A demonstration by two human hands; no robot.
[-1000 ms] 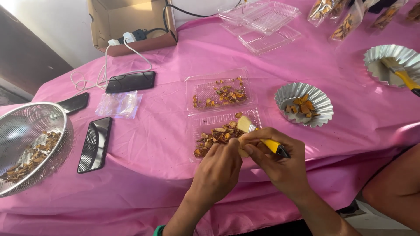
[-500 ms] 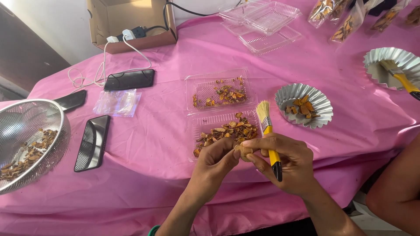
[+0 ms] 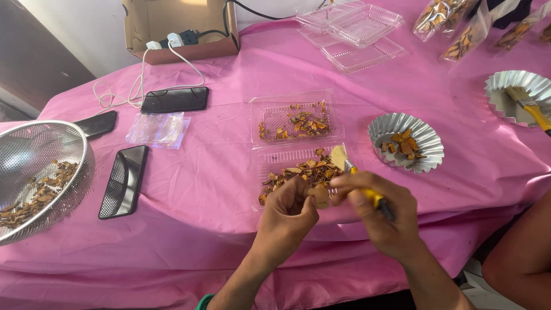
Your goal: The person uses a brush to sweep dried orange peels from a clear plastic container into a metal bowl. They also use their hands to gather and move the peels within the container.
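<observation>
A dried brown piece (image 3: 319, 195) is pinched in the left hand (image 3: 290, 215) over the clear hinged tray (image 3: 275, 158); a yellow-handled brush (image 3: 359, 183) is gripped by the right hand (image 3: 381, 215), bristles near the piece.

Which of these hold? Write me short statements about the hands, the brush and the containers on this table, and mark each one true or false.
1. The right hand grips a yellow-handled brush. True.
2. The left hand holds a phone. False: it pinches a dried brown piece.
3. The fluted foil cup by the open clear tray is empty. False: brown pieces lie in it.
4. A metal colander holding dried pieces sits at the table's left edge. True.
5. The tablecloth is blue. False: pink.
</observation>
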